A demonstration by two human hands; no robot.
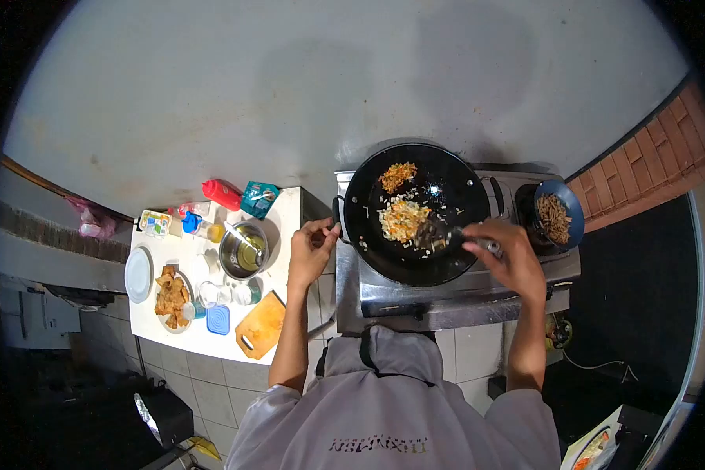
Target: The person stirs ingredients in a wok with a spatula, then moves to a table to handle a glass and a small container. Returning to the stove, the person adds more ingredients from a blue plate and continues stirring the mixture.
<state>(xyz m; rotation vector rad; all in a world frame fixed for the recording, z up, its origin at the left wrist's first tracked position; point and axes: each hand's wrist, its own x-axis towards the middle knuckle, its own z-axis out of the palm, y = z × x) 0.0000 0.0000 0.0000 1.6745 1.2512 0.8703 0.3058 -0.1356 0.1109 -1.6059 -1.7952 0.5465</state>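
Observation:
A large black wok point(439, 266) stands on the steel stove point(403, 301). With my left hand point(316, 244) I grip the wok's left side handle point(338, 219), fingers closed around it. My right hand point(509, 252) is wrapped around the handle of a spatula point(440, 235), whose dark blade dips into the wok. Pale chopped food with orange bits point(402, 219) lies in the middle of the wok, touching or close to the blade. Above it sits a separate smaller heap of orange-brown bits point(398, 177). Small scraps are scattered across the wok's surface.
Right of the wok, a blue pan point(573, 205) holds brown strips point(554, 218). On the white table point(153, 329) at left are a steel pot point(244, 251), a plate of browned pieces point(172, 296), a cutting board point(262, 325) and a red bottle point(222, 194). The wall point(329, 94) rises behind.

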